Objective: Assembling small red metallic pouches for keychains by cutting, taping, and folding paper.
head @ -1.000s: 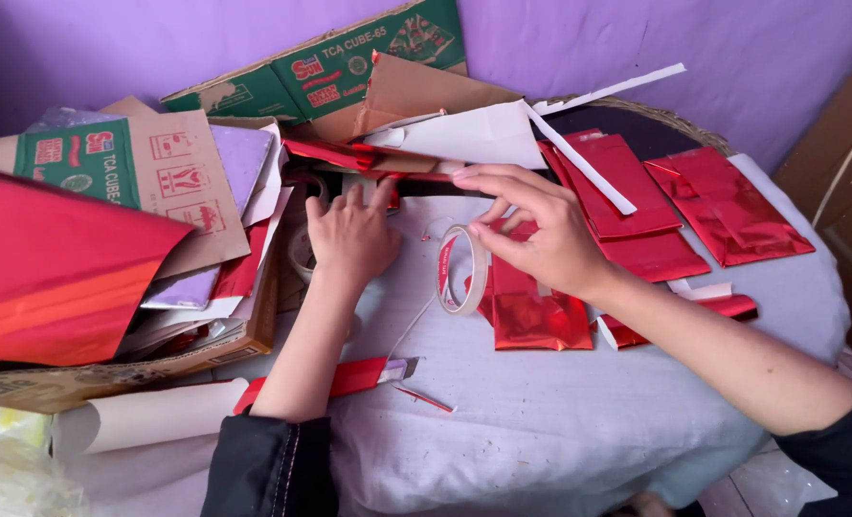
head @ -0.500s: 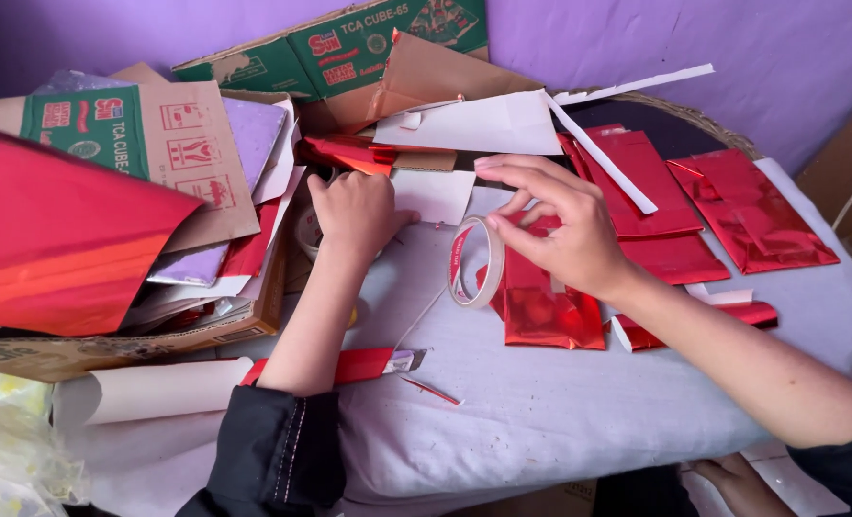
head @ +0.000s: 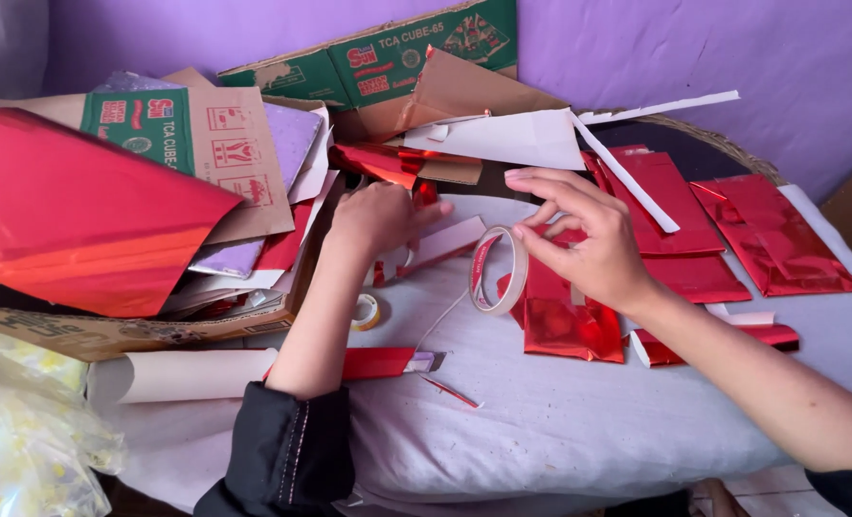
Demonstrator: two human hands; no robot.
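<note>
Tape roll [head: 499, 271] is held upright at its right rim by the right hand [head: 579, 239], fingers pinched on it, above red foil [head: 568, 321]. Left hand [head: 378, 218], to the roll's left, is pressed loosely curled on a red-and-white strip [head: 440, 246]. The right hand is nearer.

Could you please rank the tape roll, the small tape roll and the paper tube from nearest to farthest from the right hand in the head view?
Measured from the right hand:
1. Tape roll: at its fingertips, held upright.
2. Small tape roll: beside the left forearm, on the cloth.
3. Paper tube: farthest, at the near left edge.
</note>
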